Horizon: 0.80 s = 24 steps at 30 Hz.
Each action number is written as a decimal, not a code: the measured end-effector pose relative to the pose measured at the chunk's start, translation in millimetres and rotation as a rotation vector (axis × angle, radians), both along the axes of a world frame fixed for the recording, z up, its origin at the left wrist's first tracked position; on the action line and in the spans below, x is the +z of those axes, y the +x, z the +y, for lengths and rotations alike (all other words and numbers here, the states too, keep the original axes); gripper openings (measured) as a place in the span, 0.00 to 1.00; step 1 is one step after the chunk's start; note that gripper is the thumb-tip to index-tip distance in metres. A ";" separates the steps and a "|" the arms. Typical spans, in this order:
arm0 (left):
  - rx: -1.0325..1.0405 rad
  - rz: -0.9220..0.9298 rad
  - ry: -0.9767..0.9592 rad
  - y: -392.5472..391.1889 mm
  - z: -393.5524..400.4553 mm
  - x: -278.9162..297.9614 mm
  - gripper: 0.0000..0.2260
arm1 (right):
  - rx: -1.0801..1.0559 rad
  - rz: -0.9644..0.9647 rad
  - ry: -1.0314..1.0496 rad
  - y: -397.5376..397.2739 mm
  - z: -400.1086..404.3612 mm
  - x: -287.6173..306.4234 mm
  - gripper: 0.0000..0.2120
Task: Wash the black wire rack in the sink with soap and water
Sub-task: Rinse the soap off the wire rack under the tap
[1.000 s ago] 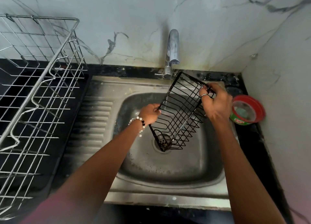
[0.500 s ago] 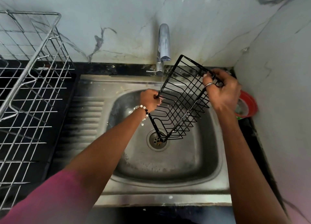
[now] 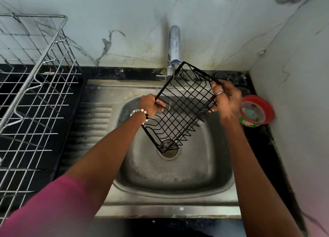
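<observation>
The black wire rack is held tilted over the steel sink, its lower end above the drain. My left hand grips the rack's left rim. My right hand grips its upper right edge. A thin stream of water falls from the chrome tap through the rack's upper left part. Whether there is soap on the rack cannot be made out.
A large silver wire dish rack stands on the black counter at the left. A red-lidded green soap tub sits at the right of the sink, close to the side wall. Marble walls close off the back and right.
The rack has been lifted a little and tilted flatter under the tap, with both hands keeping their hold. The head view has shifted slightly.
</observation>
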<state>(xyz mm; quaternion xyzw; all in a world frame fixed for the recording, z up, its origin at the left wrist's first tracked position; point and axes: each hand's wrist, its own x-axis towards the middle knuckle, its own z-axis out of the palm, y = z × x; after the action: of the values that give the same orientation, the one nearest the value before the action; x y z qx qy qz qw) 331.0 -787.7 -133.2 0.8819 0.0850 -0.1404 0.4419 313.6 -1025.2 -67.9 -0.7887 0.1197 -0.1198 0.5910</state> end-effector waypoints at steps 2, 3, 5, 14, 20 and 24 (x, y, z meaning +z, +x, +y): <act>-0.009 0.067 -0.048 3.8 3.0 -1.1 0.11 | 0.012 0.008 0.036 -1.2 0.7 -1.6 0.14; -0.037 0.132 -0.095 2.7 4.9 0.4 0.13 | 0.020 0.010 0.046 -1.5 1.3 -1.2 0.11; -0.111 0.225 -0.164 2.3 8.2 1.0 0.21 | 0.033 0.004 0.046 0.1 0.3 -1.5 0.10; -0.046 0.106 -0.230 -7.2 2.6 -6.3 0.16 | 0.020 -0.043 -0.003 4.3 -3.5 1.7 0.12; 0.023 0.100 -0.243 2.7 -9.8 1.5 0.12 | 0.036 -0.118 0.005 4.7 -3.3 10.6 0.08; -0.009 0.103 -0.363 0.5 -8.3 5.7 0.11 | 0.049 -0.118 0.044 5.8 -8.9 12.1 0.08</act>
<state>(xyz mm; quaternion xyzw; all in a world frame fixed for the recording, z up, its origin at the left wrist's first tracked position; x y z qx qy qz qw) 331.5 -796.0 -127.5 0.7798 0.0766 -0.2005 0.5881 319.4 -1034.1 -55.7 -0.7698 0.0682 -0.1489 0.6169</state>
